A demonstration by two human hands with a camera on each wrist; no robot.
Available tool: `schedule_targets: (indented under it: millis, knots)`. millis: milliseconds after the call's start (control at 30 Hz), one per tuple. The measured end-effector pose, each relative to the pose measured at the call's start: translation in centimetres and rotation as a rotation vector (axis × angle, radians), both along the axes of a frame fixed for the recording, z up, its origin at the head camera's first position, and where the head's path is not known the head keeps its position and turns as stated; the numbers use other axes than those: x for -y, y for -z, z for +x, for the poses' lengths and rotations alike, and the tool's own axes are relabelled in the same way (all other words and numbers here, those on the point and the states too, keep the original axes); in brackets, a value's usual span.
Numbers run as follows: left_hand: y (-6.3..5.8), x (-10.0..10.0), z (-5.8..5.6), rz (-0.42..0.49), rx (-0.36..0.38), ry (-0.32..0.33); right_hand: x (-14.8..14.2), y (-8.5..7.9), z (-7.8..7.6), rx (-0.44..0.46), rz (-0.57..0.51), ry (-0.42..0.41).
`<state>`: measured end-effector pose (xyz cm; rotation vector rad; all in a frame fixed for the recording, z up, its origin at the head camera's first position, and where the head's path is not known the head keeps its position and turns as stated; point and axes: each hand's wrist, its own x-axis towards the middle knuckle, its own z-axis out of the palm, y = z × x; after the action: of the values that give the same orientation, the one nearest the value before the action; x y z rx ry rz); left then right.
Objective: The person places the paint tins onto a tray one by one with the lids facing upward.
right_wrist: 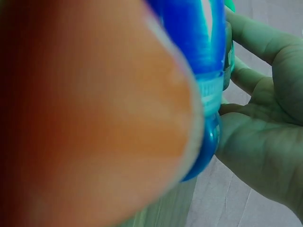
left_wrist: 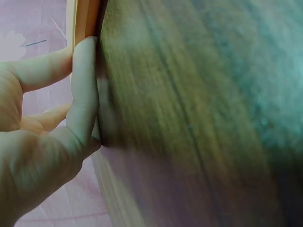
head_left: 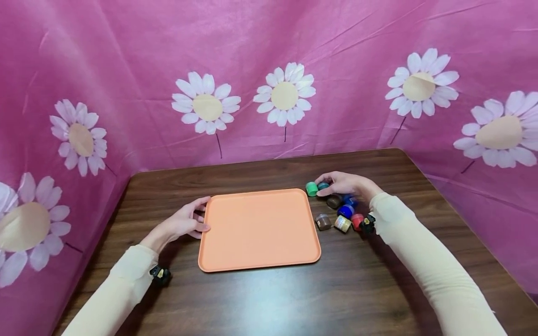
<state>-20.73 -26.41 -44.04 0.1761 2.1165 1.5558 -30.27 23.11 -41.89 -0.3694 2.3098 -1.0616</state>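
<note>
My left hand (head_left: 182, 221) grips the left rim of a flat orange tray (head_left: 258, 228), its thumb over the edge. In the left wrist view the tray's edge (left_wrist: 86, 19) sits between the thumb and a finger. Beyond the tray's right side, my right hand (head_left: 348, 184) reaches over a group of small paint jars. Its thumb and fingertips are parted around a teal jar (head_left: 323, 185), right at a green jar (head_left: 311, 189). In the right wrist view a blue jar (right_wrist: 194, 38) and a large blurred orange-red shape hide part of the fingers.
Below the right hand lie a dark brown jar (head_left: 334, 201), a blue jar (head_left: 346, 211), a brown jar (head_left: 323, 222), a gold jar (head_left: 342, 224) and a red jar (head_left: 357, 221). The dark wooden table (head_left: 260, 303) meets a pink flowered curtain (head_left: 244, 46) behind.
</note>
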Motion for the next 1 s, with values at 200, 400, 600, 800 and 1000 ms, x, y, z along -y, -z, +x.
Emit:
schedule_targets:
  millis: [200, 400, 600, 800, 1000]
  knots:
    - [-0.5, 0.4, -0.1, -0.012, 0.005, 0.016, 0.0, 0.0, 0.1, 0.05, -0.036, 0.012]
    - [-0.4, 0.0, -0.2, -0.008, 0.003, -0.002, -0.8, -0.2, 0.0, 0.116, -0.055, 0.04]
    - [0.1, -0.1, 0.3, 0.003, 0.022, -0.011, -0.6, -0.3, 0.4, 0.135, -0.02, 0.079]
    - [-0.1, -0.1, 0.4, -0.003, 0.011, -0.014, -0.6, -0.1, 0.3, 0.108, -0.016, 0.094]
    - [-0.2, -0.1, 0.2, -0.013, 0.005, -0.015, -0.9, -0.5, 0.0, 0.056, -0.006, 0.04]
